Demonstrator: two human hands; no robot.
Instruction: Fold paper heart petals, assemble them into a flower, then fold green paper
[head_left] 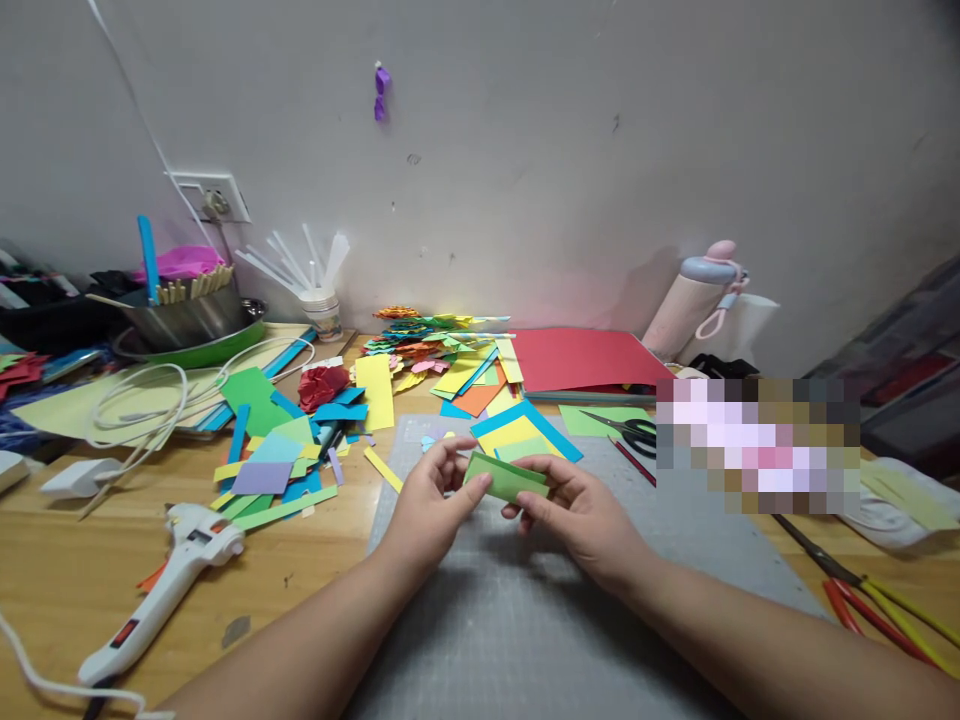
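Note:
A small piece of folded green paper point(507, 478) is held up between both hands, above the grey cutting mat point(480, 620). My left hand point(437, 490) pinches its left end, thumb on the near face. At the right end my right hand point(574, 505) grips it with thumb and fingers; some fingertips are hidden behind the paper. Just beyond the hands lie a blue sheet point(551, 430) and a yellow sheet point(491, 440), overlapping on the mat.
A white glue gun point(169, 590) lies at left near paper scraps point(262, 475). Black-handled scissors point(637, 435) and red-and-yellow-handled pliers point(862, 585) are at right. Red paper point(585, 360), a paper cup of sticks point(322, 315) and a pink bottle point(686, 300) stand along the wall.

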